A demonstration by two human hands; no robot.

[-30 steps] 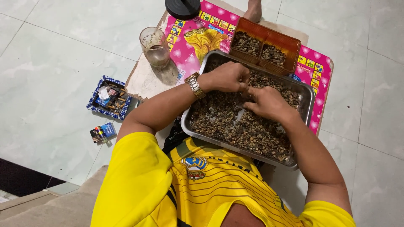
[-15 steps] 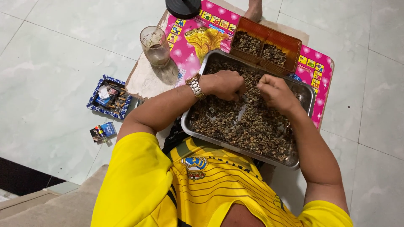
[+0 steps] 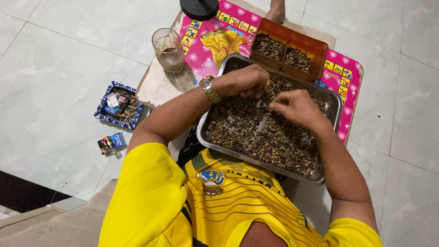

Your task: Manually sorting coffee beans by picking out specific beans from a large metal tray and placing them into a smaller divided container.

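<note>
The left hand (image 3: 244,81), a metal watch (image 3: 209,89) on its wrist, hovers curled over the far side of a rectangular steel tray (image 3: 330,151), its fingers bent inward and bunched; whether they pinch anything cannot be told. The right hand (image 3: 296,107) sits just beside it, nearer the tray's middle, its fingertips pressed together just above the small dark brown beans (image 3: 256,137) that fill the tray in one loose layer, too many to count. Both forearms reach forward from a yellow striped jersey (image 3: 224,201).

Beyond the hands, one orange plastic two-compartment basket (image 3: 320,45) holds more beans in each half. It touches the tray's far rim on a pink printed table (image 3: 201,45). Left of the left hand stands one clear drinking glass (image 3: 168,50). Farther left, on the tiled floor (image 3: 55,59), lie one blue patterned ashtray (image 3: 119,106) and one small blue packet (image 3: 112,143).
</note>
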